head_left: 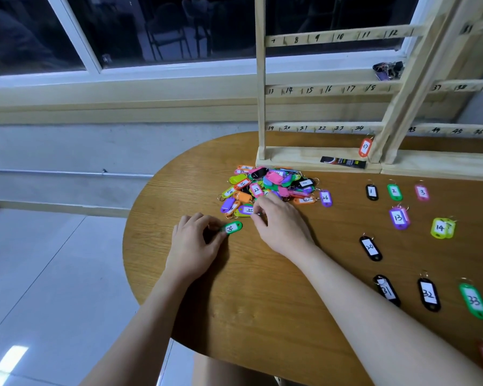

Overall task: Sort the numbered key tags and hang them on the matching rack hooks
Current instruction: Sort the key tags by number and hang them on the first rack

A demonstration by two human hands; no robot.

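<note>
— While both forearms reach in from six o'clock, what is the biggest thing you see?

— A round wooden table (262, 288) fills the middle. On its far edge, toward one o'clock, stands a pale wooden rack (329, 87) with numbered rails: 7 to 12 on top, 13 to 18 below, 19 to 24 lowest. A second section leans at two o'clock.

— Anything hanging yet?

— One orange tag marked 37 (365, 147), under the lowest rail at its right end. A black packet (343, 162) lies on the rack's base just beside it.

— And the loose tags?

— A heap of mixed tags (273, 185) sits at twelve o'clock from the hands, with a purple 26 (325, 198) at its right edge. At three o'clock sorted tags lie apart in rows: black 1 (371, 192), green 2 (394, 192), pink 3 (422, 192); then purple 13 (399, 218) and yellow-green 14 (442, 227); black 20 (370, 248); nearest, black 31 (386, 290), black 32 (428, 294), green 33 (474, 301).

— The hands?

— The left hand (191, 246) rests on the table, fingers curled, pinching the end of a green tag (231, 227) whose number I cannot read. The right hand (280, 224) sits at the heap's near edge, fingertips drawn close together at a tag ring; whether it grips I cannot tell.
</note>
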